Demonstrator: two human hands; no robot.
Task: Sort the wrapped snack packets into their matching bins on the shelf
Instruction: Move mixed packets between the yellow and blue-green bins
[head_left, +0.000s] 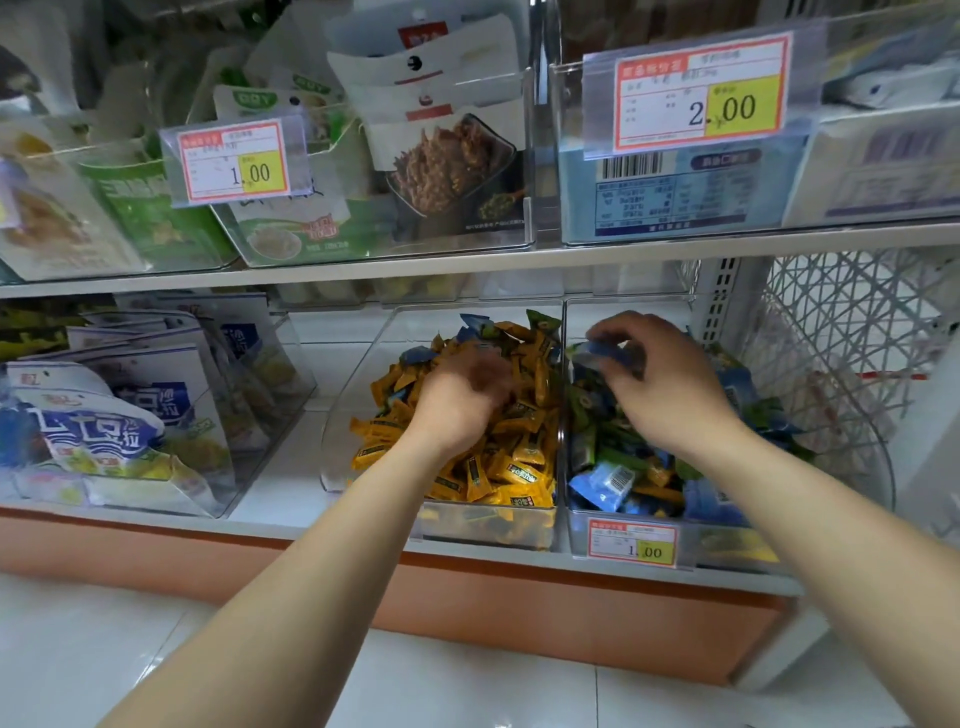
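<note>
Two clear bins stand side by side on the lower shelf. The left bin (358, 374) is heaped with yellow packets (511, 467), with a few blue and green ones at its back. The right bin (582, 530) holds mixed blue packets (605, 483) and green ones. My left hand (462, 400) reaches palm down into the yellow heap; it is blurred and its fingers are buried among packets, so its grip is unclear. My right hand (660, 374) hovers over the right bin, fingers pinched on a blue packet (602, 356).
A clear bin of large white and blue bags (119, 415) sits at the left. The upper shelf (467, 260) carries bins with price tags (234, 161). A white wire basket (841, 332) stands at the right. An orange base strip (519, 597) runs below the shelf.
</note>
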